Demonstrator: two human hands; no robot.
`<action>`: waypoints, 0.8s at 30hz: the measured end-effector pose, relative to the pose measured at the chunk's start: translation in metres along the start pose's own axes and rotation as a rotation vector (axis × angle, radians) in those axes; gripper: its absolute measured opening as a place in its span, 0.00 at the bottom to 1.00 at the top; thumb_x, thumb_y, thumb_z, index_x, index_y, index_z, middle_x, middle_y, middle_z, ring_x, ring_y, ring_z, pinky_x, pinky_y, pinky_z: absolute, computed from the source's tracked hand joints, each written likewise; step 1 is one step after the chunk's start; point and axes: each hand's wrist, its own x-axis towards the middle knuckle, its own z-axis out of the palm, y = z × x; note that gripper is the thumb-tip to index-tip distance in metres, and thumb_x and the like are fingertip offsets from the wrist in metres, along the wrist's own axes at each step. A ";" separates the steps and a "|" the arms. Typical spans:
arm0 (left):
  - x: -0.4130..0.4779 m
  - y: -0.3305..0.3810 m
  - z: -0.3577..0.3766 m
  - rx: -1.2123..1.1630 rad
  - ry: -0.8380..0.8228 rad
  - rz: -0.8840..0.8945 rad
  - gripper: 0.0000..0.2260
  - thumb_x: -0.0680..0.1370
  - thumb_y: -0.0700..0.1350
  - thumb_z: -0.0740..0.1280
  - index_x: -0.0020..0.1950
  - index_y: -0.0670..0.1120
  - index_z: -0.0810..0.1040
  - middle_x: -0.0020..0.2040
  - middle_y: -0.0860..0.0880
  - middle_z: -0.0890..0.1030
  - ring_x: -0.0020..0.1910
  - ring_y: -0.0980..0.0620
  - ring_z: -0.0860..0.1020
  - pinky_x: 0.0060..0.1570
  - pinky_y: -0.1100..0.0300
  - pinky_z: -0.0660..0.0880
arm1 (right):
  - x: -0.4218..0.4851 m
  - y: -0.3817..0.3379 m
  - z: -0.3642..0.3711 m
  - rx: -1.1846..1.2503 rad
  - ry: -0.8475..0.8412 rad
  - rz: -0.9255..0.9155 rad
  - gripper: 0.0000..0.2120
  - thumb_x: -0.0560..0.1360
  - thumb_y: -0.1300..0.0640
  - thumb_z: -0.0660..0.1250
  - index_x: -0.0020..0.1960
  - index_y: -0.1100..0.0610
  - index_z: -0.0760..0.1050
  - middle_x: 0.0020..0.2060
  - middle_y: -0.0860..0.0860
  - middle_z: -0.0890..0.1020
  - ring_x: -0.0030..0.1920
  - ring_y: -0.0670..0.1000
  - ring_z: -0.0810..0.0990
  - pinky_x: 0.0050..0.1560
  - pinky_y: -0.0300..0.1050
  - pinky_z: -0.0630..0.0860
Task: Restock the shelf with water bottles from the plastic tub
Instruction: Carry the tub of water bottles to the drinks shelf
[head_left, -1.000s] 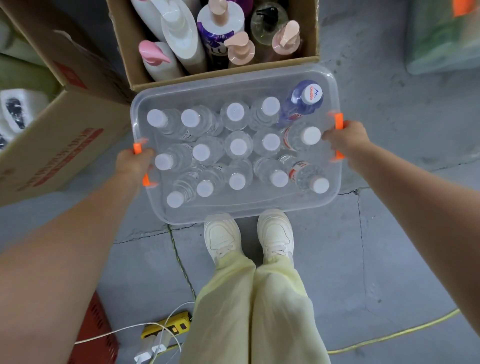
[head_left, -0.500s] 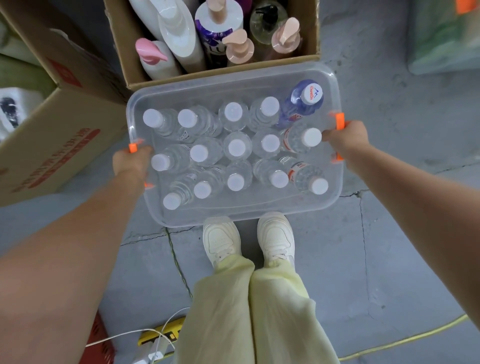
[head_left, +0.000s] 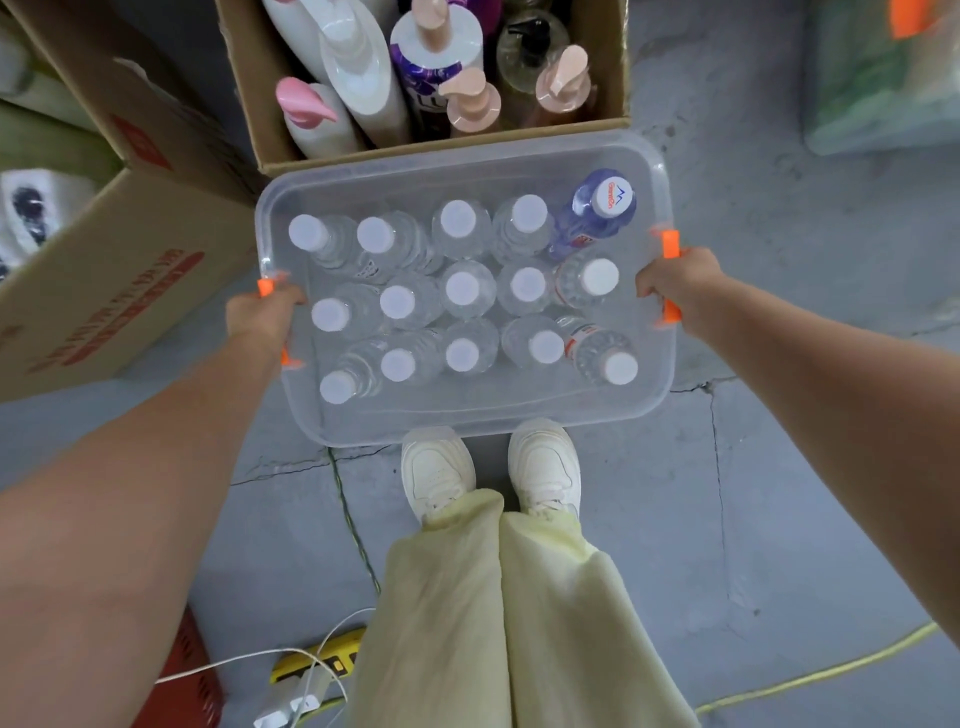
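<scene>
**Plastic tub (head_left: 467, 415) full of water bottles (head_left: 462, 288), gripped at both ends**

Grey concrete floor (head_left: 779, 467) fills the view, cracked in several lines. A big cardboard box (head_left: 104, 291) with red print sits at the left. A second open carton (head_left: 249, 104) stands at the top, packed with pump bottles (head_left: 467, 104) in white, pink, purple and peach.

The clear tub lies between the carton and the person's feet. Its far rim overlaps the carton's front edge and its near rim covers the toes. Pale yellow trousers (head_left: 519, 623) run down the lower middle of the view, ending in white shoes (head_left: 436, 473) set side by side.

The water bottles stand upright in the tub in three rows of five, packed close and leaning a little. Fourteen are clear with plain white caps. The fifteenth, a blue bottle (head_left: 597, 208) in the far right corner, has a printed logo on its cap. Two clear bottles on the right side carry red and white labels.

The hands hold the tub at its short ends. The left hand (head_left: 260, 317) is curled round the left rim, over the orange handle (head_left: 265, 287). The right hand (head_left: 675, 280) is wrapped round the right orange handle (head_left: 670, 244), whose ends show above and below the fist.

A red crate (head_left: 192, 675) sits at the bottom left. Beside it lies a yellow power strip (head_left: 311, 665) with white plugs and leads. A thin yellow cable (head_left: 805, 680) crosses the floor at the lower right.
</scene>
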 end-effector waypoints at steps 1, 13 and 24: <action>-0.002 0.001 -0.001 0.014 -0.002 0.003 0.08 0.71 0.44 0.68 0.35 0.46 0.70 0.32 0.47 0.69 0.28 0.51 0.67 0.25 0.59 0.66 | -0.001 0.001 -0.001 -0.002 0.001 0.001 0.09 0.68 0.69 0.66 0.47 0.61 0.71 0.36 0.56 0.71 0.39 0.56 0.72 0.30 0.43 0.69; -0.063 -0.001 -0.023 0.102 -0.025 -0.010 0.10 0.72 0.44 0.68 0.34 0.46 0.69 0.31 0.47 0.69 0.27 0.50 0.68 0.15 0.67 0.65 | -0.064 0.038 -0.039 0.019 0.052 0.061 0.11 0.68 0.69 0.65 0.33 0.58 0.65 0.31 0.53 0.67 0.29 0.52 0.66 0.29 0.41 0.66; -0.167 0.025 -0.065 0.160 -0.064 0.070 0.08 0.73 0.43 0.67 0.36 0.44 0.71 0.32 0.45 0.70 0.30 0.47 0.69 0.26 0.58 0.67 | -0.157 0.061 -0.105 0.125 0.065 0.087 0.12 0.68 0.71 0.63 0.31 0.58 0.66 0.29 0.54 0.68 0.28 0.53 0.66 0.29 0.41 0.65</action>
